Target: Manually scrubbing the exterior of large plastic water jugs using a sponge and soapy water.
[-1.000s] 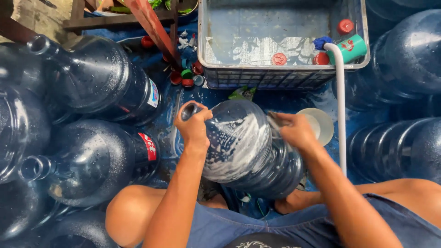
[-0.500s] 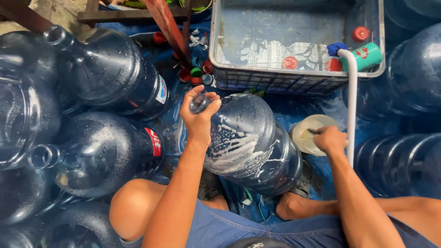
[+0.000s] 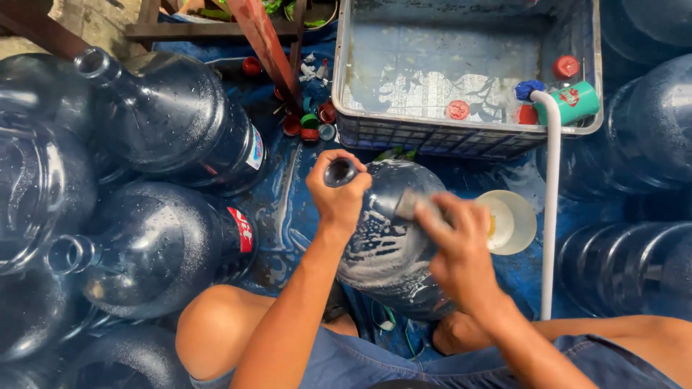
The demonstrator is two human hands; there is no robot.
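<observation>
Around the neck of the big blue water jug (image 3: 389, 245), the fingers (image 3: 326, 160) of your left hand (image 3: 337, 194) are curled tight, gripping it just below the open mouth. The jug lies tilted between your knees, mouth pointing away from you, its flank streaked with white suds. Against the jug's upper side, the fingers (image 3: 440, 216) of your right hand (image 3: 454, 245) are pressed together over a small grey scrub pad (image 3: 407, 204), pinning it flat to the soapy plastic; only one corner of the pad shows past your fingertips.

Just beside your right hand, on the wet blue tarp (image 3: 285, 187), sits a shallow pale bowl (image 3: 512, 220), touching the jug's right side or nearly so. A white hose (image 3: 551, 209) runs down the tarp to the right of the bowl, its blue-wrapped end hooked over the near right corner of the grey plastic crate (image 3: 447, 133). The crate holds shallow water, a few red caps (image 3: 566, 66) and a green cup (image 3: 577, 101) lying on its side in that corner. More loose caps, red and green, lie on the tarp off the crate's near left corner. Other blue jugs (image 3: 166, 122) lie crowded along the left and right edges of the tarp.
</observation>
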